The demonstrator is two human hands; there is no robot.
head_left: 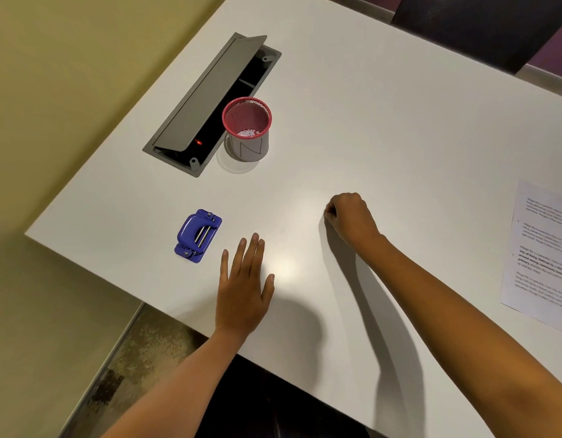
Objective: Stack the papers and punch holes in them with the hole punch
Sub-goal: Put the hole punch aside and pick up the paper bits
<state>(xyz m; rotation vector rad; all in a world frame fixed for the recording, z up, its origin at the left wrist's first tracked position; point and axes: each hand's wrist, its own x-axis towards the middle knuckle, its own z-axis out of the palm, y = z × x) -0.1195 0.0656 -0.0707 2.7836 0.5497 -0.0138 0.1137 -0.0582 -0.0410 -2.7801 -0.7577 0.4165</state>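
A blue hole punch (198, 236) lies on the white table (383, 128) near its left front edge. Printed papers (541, 251) lie at the far right, partly cut off by the frame edge. My left hand (245, 286) rests flat on the table, fingers spread, just right of the punch and not touching it. My right hand (352, 216) sits in the middle of the table with its fingers curled into a fist; nothing shows in it. Both hands are well away from the papers.
A pink mesh cup (247, 128) with white paper bits inside stands behind the punch. Beside it a grey cable hatch (210, 102) is set in the table with its lid propped open. A dark chair (481, 26) stands at the far side.
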